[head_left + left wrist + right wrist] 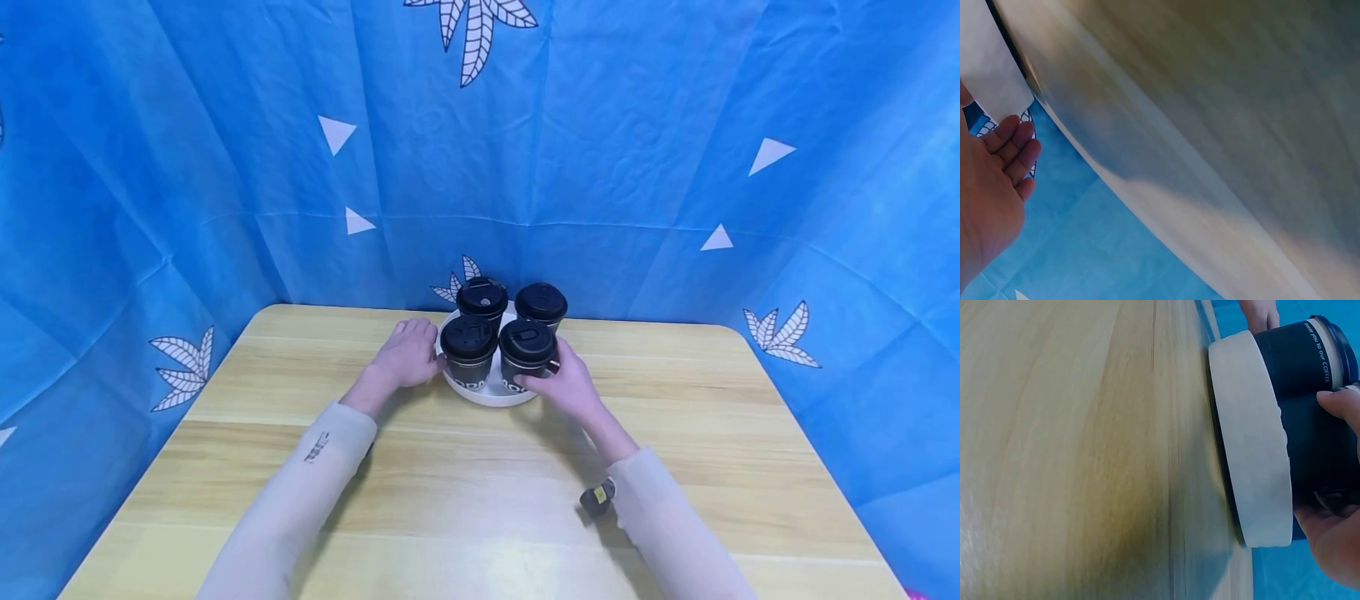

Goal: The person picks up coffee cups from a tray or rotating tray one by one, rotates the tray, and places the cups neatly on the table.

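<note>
Several dark paper coffee cups with black lids stand upright on a round white tray at the table's far edge. My right hand grips the front-right coffee cup, its thumb across the front and its fingers at the far side; the right wrist view shows this hand against the dark cup wall above the tray's side. At the tray's left edge, my left hand rests beside the front-left cup. Its loosely bent fingertips touch the white tray in the left wrist view.
Two more lidded cups, back-left and back-right, stand behind the front ones. A blue patterned curtain hangs right behind the wooden table. A small dark device sits at the right sleeve cuff.
</note>
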`<state>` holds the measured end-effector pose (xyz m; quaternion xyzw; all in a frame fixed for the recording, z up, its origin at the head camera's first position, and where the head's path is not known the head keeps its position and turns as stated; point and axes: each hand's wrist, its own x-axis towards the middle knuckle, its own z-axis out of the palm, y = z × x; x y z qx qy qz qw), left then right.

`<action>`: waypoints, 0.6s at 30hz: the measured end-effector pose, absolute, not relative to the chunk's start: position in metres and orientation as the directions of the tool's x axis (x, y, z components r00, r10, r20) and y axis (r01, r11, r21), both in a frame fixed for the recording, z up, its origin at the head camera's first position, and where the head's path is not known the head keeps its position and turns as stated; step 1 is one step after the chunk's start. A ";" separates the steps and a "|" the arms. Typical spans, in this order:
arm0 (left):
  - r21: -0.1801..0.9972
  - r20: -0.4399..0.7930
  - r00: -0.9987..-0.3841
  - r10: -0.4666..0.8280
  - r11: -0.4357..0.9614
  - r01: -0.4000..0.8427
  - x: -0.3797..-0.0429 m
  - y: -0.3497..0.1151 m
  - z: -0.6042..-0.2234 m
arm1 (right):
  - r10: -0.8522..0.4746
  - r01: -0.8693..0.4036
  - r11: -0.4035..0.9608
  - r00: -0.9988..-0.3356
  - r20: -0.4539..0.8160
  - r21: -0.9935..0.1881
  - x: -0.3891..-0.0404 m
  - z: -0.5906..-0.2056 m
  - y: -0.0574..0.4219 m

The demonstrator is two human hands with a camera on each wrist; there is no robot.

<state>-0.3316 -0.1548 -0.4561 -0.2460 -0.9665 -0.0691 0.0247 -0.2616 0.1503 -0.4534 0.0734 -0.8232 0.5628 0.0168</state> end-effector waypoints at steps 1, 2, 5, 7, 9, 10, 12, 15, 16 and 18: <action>0.121 0.082 -0.879 0.471 0.870 0.477 -0.331 -0.155 -0.455 | -0.104 -0.143 0.352 -0.988 0.113 -0.925 -0.262 -0.453 0.150; 0.120 0.079 -0.880 0.469 0.872 0.475 -0.330 -0.154 -0.455 | -0.102 -0.143 0.351 -0.988 0.114 -0.925 -0.261 -0.453 0.150; 0.120 0.085 -0.879 0.470 0.871 0.477 -0.330 -0.154 -0.454 | -0.101 -0.148 0.343 -0.988 0.120 -0.928 -0.261 -0.453 0.150; 0.120 0.090 -0.877 0.471 0.869 0.479 -0.330 -0.154 -0.455 | -0.100 -0.151 0.336 -0.987 0.125 -0.930 -0.260 -0.453 0.150; 0.122 0.093 -0.877 0.471 0.869 0.480 -0.331 -0.154 -0.455 | -0.100 -0.153 0.333 -0.987 0.127 -0.930 -0.260 -0.452 0.151; 0.124 0.094 -0.877 0.471 0.868 0.480 -0.331 -0.155 -0.455 | -0.099 -0.154 0.331 -0.987 0.128 -0.931 -0.259 -0.452 0.151; 0.124 0.093 -0.877 0.472 0.868 0.481 -0.332 -0.155 -0.456 | -0.095 -0.159 0.327 -0.986 0.135 -0.932 -0.258 -0.451 0.151; 0.124 0.083 -0.878 0.471 0.870 0.478 -0.332 -0.155 -0.455 | -0.088 -0.167 0.320 -0.985 0.146 -0.933 -0.258 -0.449 0.151; 0.124 0.080 -0.879 0.470 0.870 0.477 -0.332 -0.155 -0.455 | -0.085 -0.169 0.318 -0.985 0.149 -0.933 -0.257 -0.449 0.151; 0.123 0.070 -0.880 0.469 0.872 0.474 -0.333 -0.155 -0.455 | -0.080 -0.171 0.315 -0.985 0.153 -0.934 -0.257 -0.448 0.152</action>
